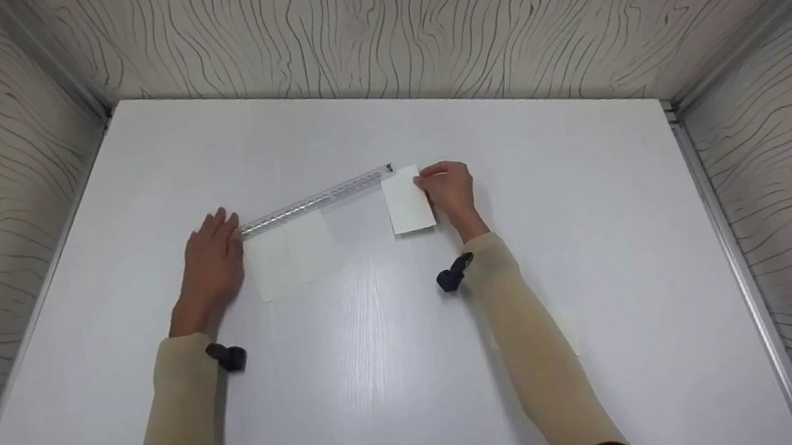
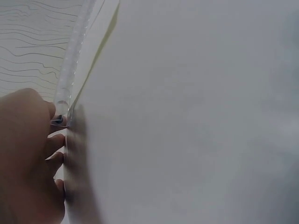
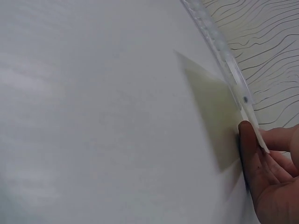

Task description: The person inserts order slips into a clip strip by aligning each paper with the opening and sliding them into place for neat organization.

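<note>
A clear ruler (image 1: 311, 204) lies slanted across the white table. At its left end, my left hand (image 1: 214, 260) rests with fingers extended, the fingertips touching that end, as the left wrist view (image 2: 28, 154) also shows. Just below the ruler lies a pale sheet of paper (image 1: 294, 257), its upper edge along the ruler. Over by the ruler's right end, my right hand (image 1: 450, 189) pinches a small folded piece of paper (image 1: 409, 202) by its right edge. In the right wrist view, thumb and fingers grip this paper (image 3: 254, 123) beside the ruler's holed end.
Another pale sheet (image 1: 568, 330) lies partly hidden under my right forearm. Patterned walls (image 1: 372, 29) stand behind and at both sides of the white table (image 1: 388, 405). A small black camera (image 1: 231, 357) sits on the left wrist, another (image 1: 452, 276) on the right.
</note>
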Demonstrator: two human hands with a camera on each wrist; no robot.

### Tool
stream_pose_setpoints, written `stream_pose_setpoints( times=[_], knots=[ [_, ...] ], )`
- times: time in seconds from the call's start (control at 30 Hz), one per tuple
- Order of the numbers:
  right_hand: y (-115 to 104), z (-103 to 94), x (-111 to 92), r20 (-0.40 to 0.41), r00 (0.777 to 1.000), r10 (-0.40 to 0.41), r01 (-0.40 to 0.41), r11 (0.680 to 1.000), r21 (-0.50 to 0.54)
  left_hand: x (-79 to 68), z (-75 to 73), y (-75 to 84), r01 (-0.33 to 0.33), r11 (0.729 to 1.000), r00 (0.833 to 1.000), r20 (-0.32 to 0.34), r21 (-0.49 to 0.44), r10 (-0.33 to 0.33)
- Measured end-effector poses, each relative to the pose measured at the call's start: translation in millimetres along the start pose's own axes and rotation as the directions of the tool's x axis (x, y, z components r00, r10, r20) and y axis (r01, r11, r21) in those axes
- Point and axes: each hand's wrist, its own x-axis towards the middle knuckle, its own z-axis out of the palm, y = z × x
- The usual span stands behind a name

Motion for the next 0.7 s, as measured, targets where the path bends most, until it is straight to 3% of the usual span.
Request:
stream_pose_setpoints(
  times=[0.7],
  knots=[
    [-7.8, 16.6, -2.1, 0.002, 0.999, -0.039, 0.039, 0.997, -0.063, -1.0, -1.7, -0.1, 0.011, 1.000, 1.000, 0.006, -0.016, -0.011]
  ],
)
